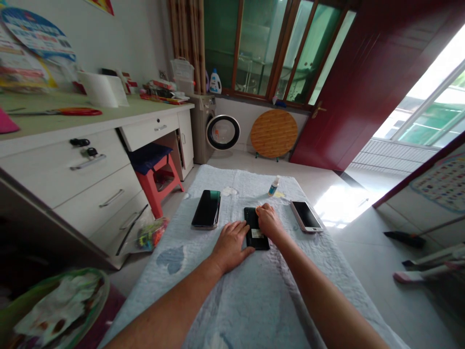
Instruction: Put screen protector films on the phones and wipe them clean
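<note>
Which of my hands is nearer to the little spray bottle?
Right. Your right hand is just on the near side of the spray bottle; your left hand is farther back, to the bottle's left.

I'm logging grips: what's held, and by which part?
The right hand pinches a small orange item, its held part hidden; the left hand only touches a flat rectangular black device.

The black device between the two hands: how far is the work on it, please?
Nothing shows clearly as finished. In progress: the left hand rests at the edge of the black device; the right hand holds a small orange item against it. What remains is unclear: the left phone and right phone lie untouched, either finished or waiting.
</note>
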Available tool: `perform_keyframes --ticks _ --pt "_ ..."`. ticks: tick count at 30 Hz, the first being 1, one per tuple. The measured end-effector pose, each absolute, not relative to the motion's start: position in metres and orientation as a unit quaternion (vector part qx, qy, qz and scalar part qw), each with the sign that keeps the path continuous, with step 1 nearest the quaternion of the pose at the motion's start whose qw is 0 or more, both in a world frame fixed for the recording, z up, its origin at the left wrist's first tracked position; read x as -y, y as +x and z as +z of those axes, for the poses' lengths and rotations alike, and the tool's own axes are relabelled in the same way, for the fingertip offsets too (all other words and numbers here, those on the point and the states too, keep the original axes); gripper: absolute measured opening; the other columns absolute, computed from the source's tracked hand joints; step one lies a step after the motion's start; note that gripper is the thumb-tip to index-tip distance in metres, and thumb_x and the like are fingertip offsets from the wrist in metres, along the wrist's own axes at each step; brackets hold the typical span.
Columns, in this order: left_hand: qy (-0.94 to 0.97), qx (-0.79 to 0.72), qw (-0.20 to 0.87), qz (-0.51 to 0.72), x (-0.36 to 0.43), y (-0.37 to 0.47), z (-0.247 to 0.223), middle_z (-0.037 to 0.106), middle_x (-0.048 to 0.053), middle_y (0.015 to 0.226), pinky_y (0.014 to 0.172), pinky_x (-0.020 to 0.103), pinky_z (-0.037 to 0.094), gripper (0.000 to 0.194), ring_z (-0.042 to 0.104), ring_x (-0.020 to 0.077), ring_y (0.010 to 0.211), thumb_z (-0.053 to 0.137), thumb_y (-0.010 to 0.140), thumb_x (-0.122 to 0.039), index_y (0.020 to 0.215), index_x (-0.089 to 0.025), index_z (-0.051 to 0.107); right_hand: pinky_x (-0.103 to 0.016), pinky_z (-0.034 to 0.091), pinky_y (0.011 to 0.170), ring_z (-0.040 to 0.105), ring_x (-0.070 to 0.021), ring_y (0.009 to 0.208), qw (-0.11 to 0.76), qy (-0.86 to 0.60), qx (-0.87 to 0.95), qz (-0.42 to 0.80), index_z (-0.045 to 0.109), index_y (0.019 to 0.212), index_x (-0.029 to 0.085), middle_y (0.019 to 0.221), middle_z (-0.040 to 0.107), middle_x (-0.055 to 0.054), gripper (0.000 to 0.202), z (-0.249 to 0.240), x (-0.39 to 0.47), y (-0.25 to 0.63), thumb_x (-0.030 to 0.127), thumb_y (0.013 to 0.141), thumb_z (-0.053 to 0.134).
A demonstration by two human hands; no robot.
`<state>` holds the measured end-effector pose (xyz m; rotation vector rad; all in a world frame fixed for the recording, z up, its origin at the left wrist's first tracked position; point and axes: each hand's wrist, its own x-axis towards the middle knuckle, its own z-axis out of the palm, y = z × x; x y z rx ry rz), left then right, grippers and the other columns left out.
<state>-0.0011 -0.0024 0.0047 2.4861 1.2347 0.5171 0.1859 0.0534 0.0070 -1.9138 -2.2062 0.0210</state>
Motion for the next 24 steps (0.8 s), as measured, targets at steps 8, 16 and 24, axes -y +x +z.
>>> perform_keyframes --ticks 8,16,24 --pt "0.868 -0.433 0.163 0.183 0.002 -0.001 0.005 0.049 0.012 0.143 0.114 0.049 0.026 0.062 0.040 0.0295 0.134 0.065 0.083 -0.046 0.135 -0.018 0.048 -0.028 0.034 0.084 0.051 -0.0196 0.096 0.048 -0.604 0.796 0.004 0.066 0.093 0.015 0.097 0.061 -0.010 0.027 0.011 -0.079 0.163 0.006 0.086 0.041" --pt "0.859 -0.435 0.160 0.216 0.003 0.000 -0.007 0.048 0.015 0.143 0.113 0.053 0.027 0.067 0.041 0.0319 0.134 0.068 0.081 -0.038 0.138 -0.019 0.039 -0.028 0.036 0.081 0.055 -0.0210 0.095 -0.005 -0.549 0.835 0.016 0.070 0.093 0.013 0.091 0.064 -0.013 0.027 0.023 -0.098 0.151 0.009 0.087 0.044" --pt "0.835 -0.422 0.179 0.305 -0.001 -0.001 -0.018 0.024 0.021 0.154 0.111 0.054 0.032 0.116 0.030 0.0360 0.141 0.077 0.069 -0.033 0.149 -0.021 -0.006 -0.028 0.036 0.086 0.052 -0.0191 0.095 0.002 -0.520 0.854 0.025 0.070 0.091 0.015 0.100 0.060 -0.011 0.025 0.030 -0.081 0.153 0.011 0.089 0.045"
